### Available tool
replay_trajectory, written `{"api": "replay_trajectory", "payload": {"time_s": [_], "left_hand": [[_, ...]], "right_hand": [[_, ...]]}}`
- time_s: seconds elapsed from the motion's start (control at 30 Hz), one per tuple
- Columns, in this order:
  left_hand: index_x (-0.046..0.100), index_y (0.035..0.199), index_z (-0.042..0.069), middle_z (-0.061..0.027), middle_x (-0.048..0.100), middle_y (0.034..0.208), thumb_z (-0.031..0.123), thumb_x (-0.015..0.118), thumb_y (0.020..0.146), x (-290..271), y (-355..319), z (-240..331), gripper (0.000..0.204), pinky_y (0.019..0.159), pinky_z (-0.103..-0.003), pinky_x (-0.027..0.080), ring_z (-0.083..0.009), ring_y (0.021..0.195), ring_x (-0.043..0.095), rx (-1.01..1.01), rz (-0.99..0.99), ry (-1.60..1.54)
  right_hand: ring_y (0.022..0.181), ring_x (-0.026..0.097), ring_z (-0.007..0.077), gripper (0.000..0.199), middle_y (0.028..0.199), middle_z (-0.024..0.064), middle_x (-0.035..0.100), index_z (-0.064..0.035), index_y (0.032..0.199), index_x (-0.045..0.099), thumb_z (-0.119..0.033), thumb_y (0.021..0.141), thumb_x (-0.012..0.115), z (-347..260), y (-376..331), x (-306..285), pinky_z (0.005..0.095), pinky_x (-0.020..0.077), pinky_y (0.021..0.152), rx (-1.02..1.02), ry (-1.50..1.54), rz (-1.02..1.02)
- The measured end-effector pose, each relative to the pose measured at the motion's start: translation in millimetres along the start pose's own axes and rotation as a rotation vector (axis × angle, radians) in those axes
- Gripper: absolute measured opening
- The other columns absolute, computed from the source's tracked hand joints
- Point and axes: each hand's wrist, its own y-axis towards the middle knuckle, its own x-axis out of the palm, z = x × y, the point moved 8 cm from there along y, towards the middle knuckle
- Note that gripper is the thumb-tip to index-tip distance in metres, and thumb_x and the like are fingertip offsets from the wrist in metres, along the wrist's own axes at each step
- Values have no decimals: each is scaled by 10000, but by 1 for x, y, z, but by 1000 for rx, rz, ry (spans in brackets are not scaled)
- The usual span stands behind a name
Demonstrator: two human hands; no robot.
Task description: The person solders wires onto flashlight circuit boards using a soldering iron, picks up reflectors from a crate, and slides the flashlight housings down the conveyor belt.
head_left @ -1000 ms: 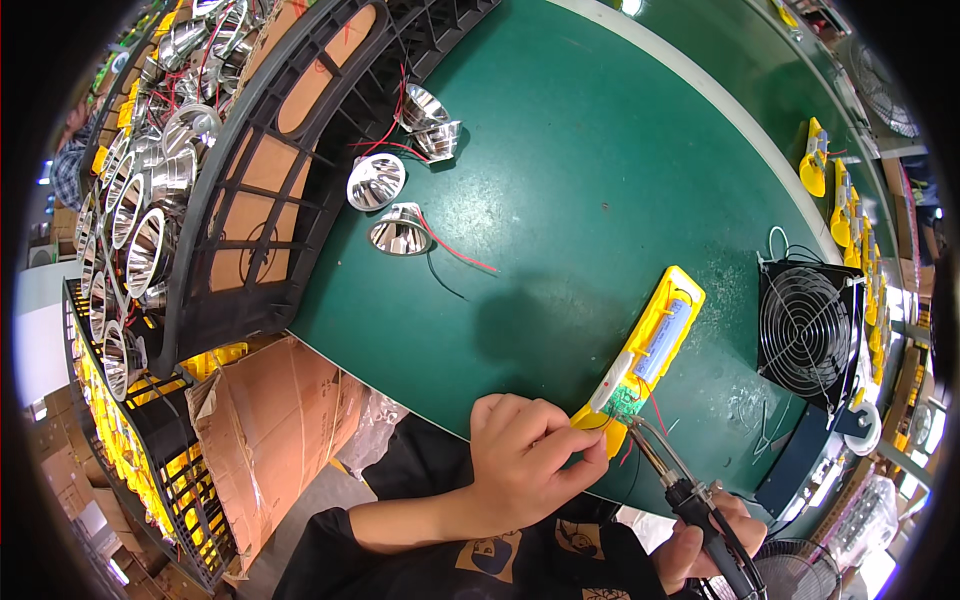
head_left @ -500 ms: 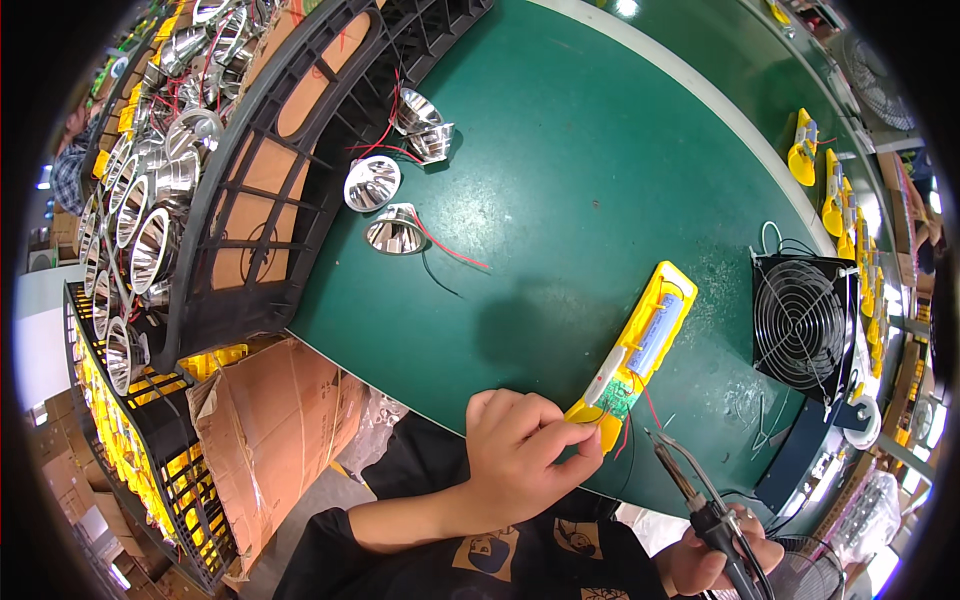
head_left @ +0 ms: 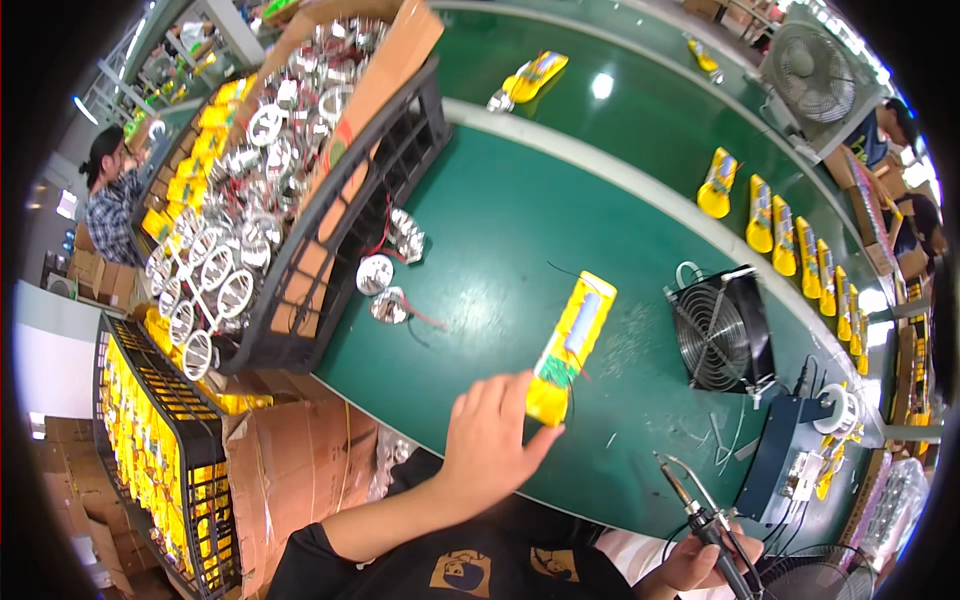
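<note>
Battery (head_left: pixel 584 320) is in the yellow case (head_left: pixel 547 402) mid-frame, cups (head_left: pixel 375 274) lie apart at left, left hand (head_left: pixel 490 437) spreads against the case, grip unclear, right hand (head_left: pixel 688 565) holds a soldering iron (head_left: pixel 703 525)

No words, labels, numbers or signs can be read, either on the battery (head_left: pixel 582 322) or the brown cardboard (head_left: pixel 300 460).

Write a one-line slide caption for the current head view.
At a green table, the left hand touches a yellow casing while the right hand holds a soldering iron.
</note>
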Motion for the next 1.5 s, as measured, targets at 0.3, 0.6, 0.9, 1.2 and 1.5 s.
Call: {"api": "replay_trajectory", "payload": {"time_s": [0.3, 0.6, 0.9, 1.2, 1.5], "left_hand": [[534, 950, 9, -130, 537, 938, 272, 693, 654, 18, 227, 10, 427, 747, -425, 400, -285, 908, 491, 82, 217, 199], [499, 1033, 53, -135, 475, 1071, 282, 706, 631, 42, 335, 60, 507, 810, -439, 393, -290, 999, 445, 235, 582, 505], [629, 724, 38, -165, 620, 745, 145, 459, 744, 139, 334, 90, 201, 613, -427, 492, -324, 708, 613, 169, 42, 90], [486, 716, 13, -162, 503, 679, 115, 459, 785, 21, 155, 61, 125, 569, -443, 413, -346, 664, 503, 376, 319, -117], [491, 691, 30, -115, 510, 678, 149, 526, 790, -3, -25, -23, 160, 527, -375, 414, -288, 609, 520, 82, 149, -9]], "right_hand": [[580, 496, 172, 383, 664, 104, 513, 28, 816, 455, -329, 771, 586, 7, 5, -20, 284, 406, 539, 240, -90, -153], [671, 455, 162, 280, 762, 90, 496, 12, 940, 443, -209, 812, 557, 27, -4, -48, 317, 382, 654, 411, -75, -25], [624, 445, 158, 374, 732, 74, 459, -4, 874, 418, -271, 730, 637, 52, 7, -45, 288, 385, 596, 182, 71, 8], [621, 450, 163, 366, 726, 77, 458, -4, 868, 417, -272, 735, 627, 56, -6, -3, 292, 392, 593, 159, 260, -126], [619, 454, 168, 359, 720, 79, 456, -3, 861, 416, -274, 739, 618, 37, -28, 11, 296, 398, 589, 147, 349, -84]]}}
